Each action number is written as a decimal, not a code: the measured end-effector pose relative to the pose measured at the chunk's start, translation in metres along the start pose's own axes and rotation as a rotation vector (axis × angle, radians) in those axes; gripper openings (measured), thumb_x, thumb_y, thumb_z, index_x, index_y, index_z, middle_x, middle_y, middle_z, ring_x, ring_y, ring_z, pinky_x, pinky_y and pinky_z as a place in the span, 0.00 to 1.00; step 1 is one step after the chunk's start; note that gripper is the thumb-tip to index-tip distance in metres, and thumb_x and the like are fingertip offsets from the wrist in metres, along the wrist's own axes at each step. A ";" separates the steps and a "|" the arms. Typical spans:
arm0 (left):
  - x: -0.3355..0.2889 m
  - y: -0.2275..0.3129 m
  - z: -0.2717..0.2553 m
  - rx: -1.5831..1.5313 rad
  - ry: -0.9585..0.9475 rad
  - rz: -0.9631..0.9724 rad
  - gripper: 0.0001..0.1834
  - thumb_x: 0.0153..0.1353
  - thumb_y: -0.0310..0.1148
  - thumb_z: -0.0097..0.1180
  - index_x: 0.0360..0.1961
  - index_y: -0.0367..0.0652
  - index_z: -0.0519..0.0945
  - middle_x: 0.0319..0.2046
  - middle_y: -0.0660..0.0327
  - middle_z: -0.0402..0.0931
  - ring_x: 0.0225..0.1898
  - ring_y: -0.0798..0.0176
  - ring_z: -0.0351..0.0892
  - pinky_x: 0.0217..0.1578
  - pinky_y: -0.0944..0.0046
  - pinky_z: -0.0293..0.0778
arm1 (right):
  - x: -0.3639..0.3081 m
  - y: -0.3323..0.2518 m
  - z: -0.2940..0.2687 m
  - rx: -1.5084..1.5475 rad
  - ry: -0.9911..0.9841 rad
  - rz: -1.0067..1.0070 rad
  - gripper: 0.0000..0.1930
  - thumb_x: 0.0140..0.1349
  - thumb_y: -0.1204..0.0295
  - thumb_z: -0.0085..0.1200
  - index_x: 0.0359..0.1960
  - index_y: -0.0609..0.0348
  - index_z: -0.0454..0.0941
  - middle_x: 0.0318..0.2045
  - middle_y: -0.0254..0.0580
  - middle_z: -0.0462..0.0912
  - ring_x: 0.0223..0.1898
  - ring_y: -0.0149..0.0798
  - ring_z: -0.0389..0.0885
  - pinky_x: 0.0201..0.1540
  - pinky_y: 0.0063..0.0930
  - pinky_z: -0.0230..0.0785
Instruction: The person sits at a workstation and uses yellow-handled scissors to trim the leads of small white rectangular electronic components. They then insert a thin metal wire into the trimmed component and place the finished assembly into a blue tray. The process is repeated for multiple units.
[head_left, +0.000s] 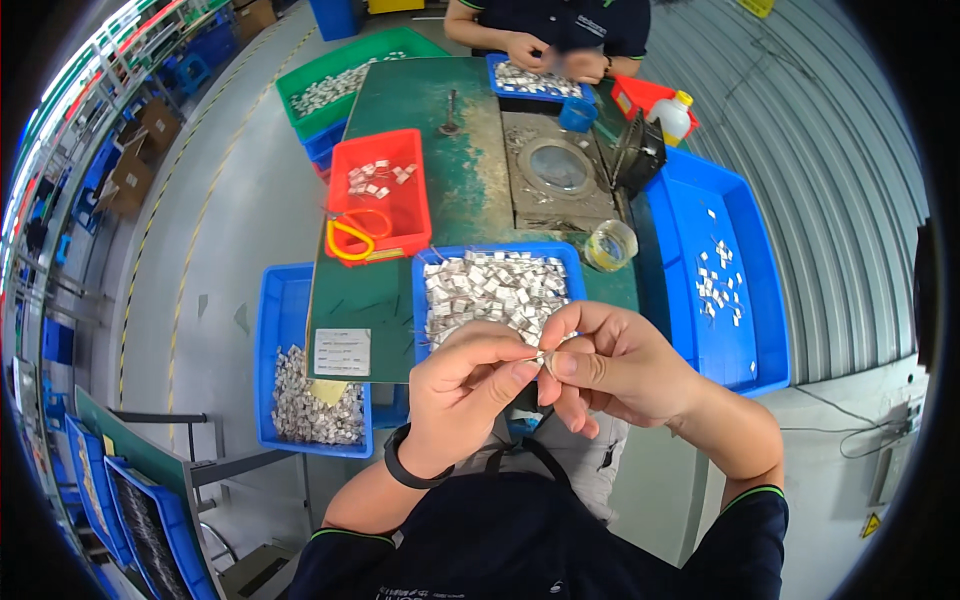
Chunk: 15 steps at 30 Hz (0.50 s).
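Note:
Just beyond my lap, my left hand (468, 378) and my right hand (622, 368) meet, thumbs and forefingers pinched together. Between the fingertips shows a bit of a small white part (541, 357); the fingers hide most of it. The other fingers of my right hand curl loosely below. Behind the hands, on the green table, stands a blue tray (575, 262) heaped with small white block-shaped parts (490, 290) that have thin wire leads. My hands cover its front edge.
A red tray (420, 150) holds several white parts and orange-handled scissors (350, 238). Blue bins stand left (268, 350) and right (765, 330). Near a round-windowed metal fixture (557, 168) sits a jar (610, 245). Across the table (420, 95), another person (555, 40) works over a blue tray.

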<state>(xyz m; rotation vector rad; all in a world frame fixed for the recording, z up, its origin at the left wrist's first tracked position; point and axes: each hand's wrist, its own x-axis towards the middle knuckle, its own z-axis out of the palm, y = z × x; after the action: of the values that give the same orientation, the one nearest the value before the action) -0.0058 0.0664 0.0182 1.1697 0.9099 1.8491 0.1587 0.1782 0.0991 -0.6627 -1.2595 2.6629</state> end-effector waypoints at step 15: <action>-0.033 0.050 -0.067 -0.045 0.285 -0.173 0.07 0.65 0.20 0.60 0.43 0.31 0.79 0.39 0.58 0.82 0.39 0.71 0.80 0.42 0.71 0.75 | 0.200 -0.012 0.016 -1.377 0.150 -0.590 0.09 0.67 0.68 0.54 0.39 0.63 0.76 0.32 0.46 0.82 0.36 0.42 0.84 0.40 0.35 0.75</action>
<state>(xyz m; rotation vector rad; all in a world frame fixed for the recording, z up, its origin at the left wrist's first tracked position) -0.0692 0.0031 0.0262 0.7844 1.0844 1.9110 -0.0289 0.2327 0.0506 -0.4160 -2.5792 0.9958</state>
